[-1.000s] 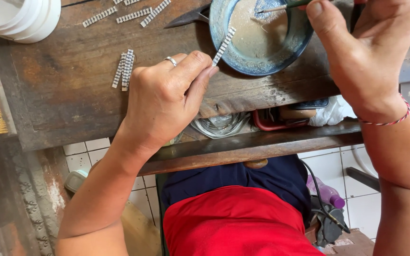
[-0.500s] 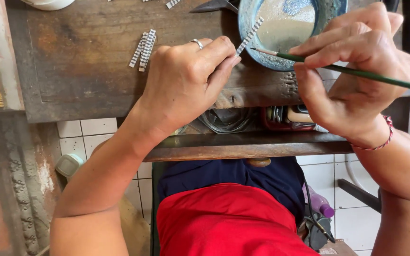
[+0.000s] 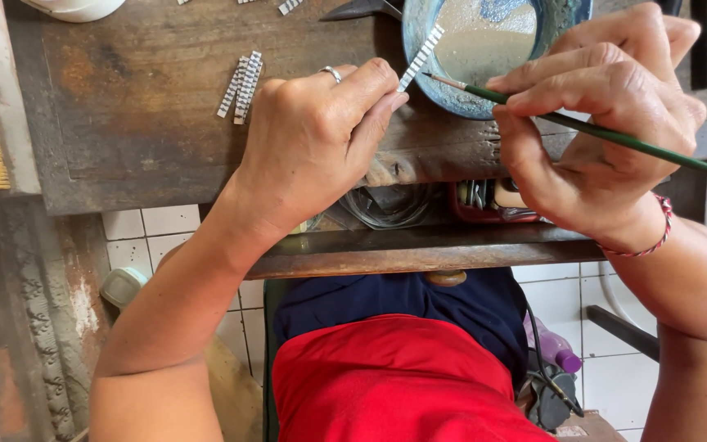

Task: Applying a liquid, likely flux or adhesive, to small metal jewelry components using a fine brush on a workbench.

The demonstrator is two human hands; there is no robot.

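While pinched in left hand (image 3: 312, 147), silver strip (image 3: 419, 57) angled toward one o'clock over blue bowl (image 3: 427, 82), presumably for coating. Green brush (image 3: 607, 135) gripped pen-style by right hand (image 3: 599, 139), tip at strip; spare strips (image 3: 240, 86) at ten o'clock.

Shiny ridged metal strip (image 3: 421, 57), glossy glazed ceramic bowl (image 3: 427, 78), worn matt wooden bench (image 3: 149, 123).

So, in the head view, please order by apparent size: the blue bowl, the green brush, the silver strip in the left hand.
1. blue bowl, partly cut off
2. green brush, long but thin
3. silver strip, smallest
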